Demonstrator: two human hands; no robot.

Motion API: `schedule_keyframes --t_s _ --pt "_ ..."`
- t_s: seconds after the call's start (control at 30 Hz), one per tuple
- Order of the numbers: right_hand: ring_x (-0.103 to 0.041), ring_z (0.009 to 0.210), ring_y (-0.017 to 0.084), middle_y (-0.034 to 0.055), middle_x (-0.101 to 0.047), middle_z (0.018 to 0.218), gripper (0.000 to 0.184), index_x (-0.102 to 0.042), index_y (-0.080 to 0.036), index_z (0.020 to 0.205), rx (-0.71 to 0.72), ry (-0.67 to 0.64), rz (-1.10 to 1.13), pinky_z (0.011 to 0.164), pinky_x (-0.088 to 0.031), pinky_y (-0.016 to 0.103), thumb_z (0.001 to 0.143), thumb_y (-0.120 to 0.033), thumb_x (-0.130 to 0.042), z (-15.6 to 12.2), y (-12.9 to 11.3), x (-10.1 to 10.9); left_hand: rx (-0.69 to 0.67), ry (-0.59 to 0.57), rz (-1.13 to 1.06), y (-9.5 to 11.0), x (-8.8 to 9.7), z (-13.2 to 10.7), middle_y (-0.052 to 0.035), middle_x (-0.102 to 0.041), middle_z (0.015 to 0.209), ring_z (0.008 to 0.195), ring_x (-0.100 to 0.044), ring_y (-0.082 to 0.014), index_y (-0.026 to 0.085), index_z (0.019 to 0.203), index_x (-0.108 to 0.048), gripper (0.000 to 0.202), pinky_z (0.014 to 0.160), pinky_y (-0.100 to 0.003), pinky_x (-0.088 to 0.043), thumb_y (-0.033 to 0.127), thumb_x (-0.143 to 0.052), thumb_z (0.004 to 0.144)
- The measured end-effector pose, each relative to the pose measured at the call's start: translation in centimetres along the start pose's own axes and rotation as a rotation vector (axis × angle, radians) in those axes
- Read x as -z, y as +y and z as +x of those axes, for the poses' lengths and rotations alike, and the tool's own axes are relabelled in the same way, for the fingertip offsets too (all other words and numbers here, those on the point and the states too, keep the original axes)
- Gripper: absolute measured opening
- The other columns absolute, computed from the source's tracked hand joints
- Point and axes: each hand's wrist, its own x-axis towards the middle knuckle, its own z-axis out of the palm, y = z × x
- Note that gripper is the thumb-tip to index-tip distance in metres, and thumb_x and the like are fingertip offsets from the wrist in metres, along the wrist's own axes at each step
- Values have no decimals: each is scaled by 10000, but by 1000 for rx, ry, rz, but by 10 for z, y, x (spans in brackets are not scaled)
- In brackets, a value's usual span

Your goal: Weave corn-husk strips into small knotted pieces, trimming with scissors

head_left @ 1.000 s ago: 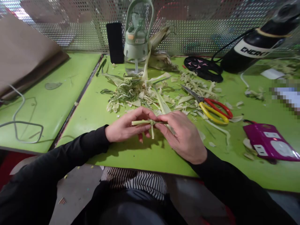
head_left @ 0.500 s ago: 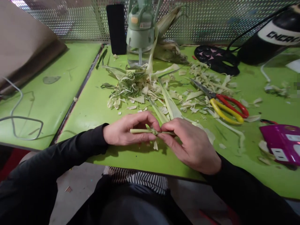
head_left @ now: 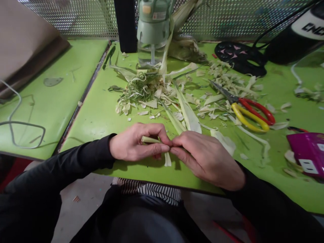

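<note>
Close to the table's front edge, my left hand (head_left: 138, 143) is closed, thumb and fingers pinching a pale green corn husk strip (head_left: 149, 139) that looks rolled or folded. One short end (head_left: 167, 159) hangs below the fingertips. My right hand (head_left: 207, 157) is also closed, its thumb and forefinger pinching the same husk piece right beside the left fingertips; the part inside the grip is hidden. Just beyond the hands lie long husk strips (head_left: 187, 111) and a heap of shredded husk (head_left: 141, 89). Scissors (head_left: 250, 114) with red and yellow handles lie to the right, blades pointing away.
At the back stand a green water bottle (head_left: 153, 37) and a black phone-like slab (head_left: 125, 27) before a mesh panel (head_left: 83, 20). A black bottle (head_left: 286, 47), a black pad with pink marks (head_left: 235, 55) and a purple packet (head_left: 306, 152) are right; a brown paper bag (head_left: 27, 44) is left.
Both hands have closed tighter on the husk piece, and the green knot seen between them is now covered by fingers. The hanging end shows longer. The view has shifted slightly.
</note>
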Motion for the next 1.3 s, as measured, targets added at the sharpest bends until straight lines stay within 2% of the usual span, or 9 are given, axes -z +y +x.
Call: schedule_keyframes --t_s 0.2,0.4,0.6,0.73,0.83,0.9,1.07,1.2,1.3 --pt "-506 578 126 -5 -561 637 293 -586 -188 775 103 -91 41 578 -396 261 1016 -284 -451 -1 1 7 215 -111 -171 3 -2 0 -19 -665 650 556 -659 -102 127 834 -583 136 522 -180 -552 234 -659 871" --pt "-463 549 114 -26 -504 593 341 -597 -216 748 129 -205 259 549 -353 266 1027 -314 -426 -4 1 8 170 -216 -118 0 -5 -2 -61 -714 749 626 -647 -107 122 767 -613 70 576 -192 -532 101 -677 751" --pt "-468 544 114 -29 -507 591 291 -594 -217 746 124 -201 316 558 -378 271 1005 -293 -487 -4 6 8 157 -247 -111 3 0 -1 -61 -699 740 621 -636 -100 119 774 -594 69 571 -192 -524 103 -660 792" --pt "-587 686 153 14 -621 748 148 -594 -226 873 -11 -73 234 636 -461 291 983 -288 -517 -1 15 8 45 -148 -137 1 3 2 -63 -702 853 723 -694 -112 129 929 -580 124 681 -211 -575 95 -646 830" --pt "-629 904 237 79 -665 958 143 -589 -231 1032 -137 304 12 747 -497 374 931 -333 -594 0 20 5 -84 -9 -148 -6 1 5 -71 -694 969 829 -717 -120 162 1047 -514 218 769 -225 -588 93 -608 863" --pt "-625 922 249 78 -657 950 151 -586 -231 1014 -108 479 -96 780 -498 400 911 -335 -622 -1 19 2 -117 74 -152 -10 -3 6 -58 -686 968 810 -715 -113 193 1005 -444 214 743 -220 -592 136 -608 882" --pt "-636 810 227 71 -677 879 152 -590 -211 981 1 366 -163 703 -508 374 896 -322 -650 -3 8 -6 -86 240 -169 -13 -7 6 -37 -686 975 802 -712 -104 230 892 -327 358 709 -204 -589 204 -681 846" --pt "-642 797 227 83 -683 869 182 -580 -188 974 -25 376 -187 673 -517 362 891 -333 -651 -1 5 -10 -65 231 -179 -14 -5 8 -66 -697 996 821 -707 -110 170 1029 -482 285 765 -221 -588 196 -694 840" --pt "-608 706 190 59 -660 779 85 -560 -185 903 -23 362 -163 615 -495 316 898 -248 -617 1 3 -8 -51 205 -127 -16 -5 9 -68 -701 982 786 -694 -99 135 1074 -588 246 754 -214 -584 202 -680 856"
